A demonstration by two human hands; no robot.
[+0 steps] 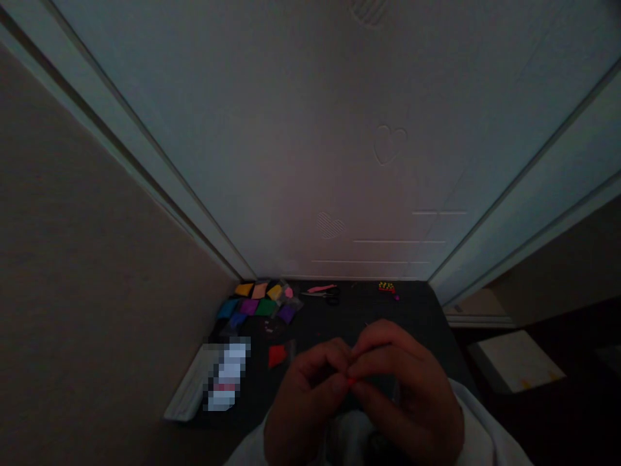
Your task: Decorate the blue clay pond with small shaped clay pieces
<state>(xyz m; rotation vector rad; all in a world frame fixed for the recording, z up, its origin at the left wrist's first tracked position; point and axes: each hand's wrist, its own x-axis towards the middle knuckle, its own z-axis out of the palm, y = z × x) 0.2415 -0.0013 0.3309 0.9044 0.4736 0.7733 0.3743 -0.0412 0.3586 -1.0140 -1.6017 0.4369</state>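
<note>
Above the near part of the dark table, my left hand (310, 395) and my right hand (405, 388) meet at the fingertips. Between them is a small red piece of modelling clay (352, 382), pinched from both sides and mostly covered by the fingers. Just left of my left hand lies an opened packet of red clay (277, 355) in clear plastic. Pale sleeves show at both wrists.
Several coloured clay packets (266, 307) cluster at the table's back left. Scissors (323, 295) and a pink tool (321, 288) lie behind the hands. A small yellow-dotted piece (386, 287) sits back right. A white panel (310, 142) rises behind the table (422, 317).
</note>
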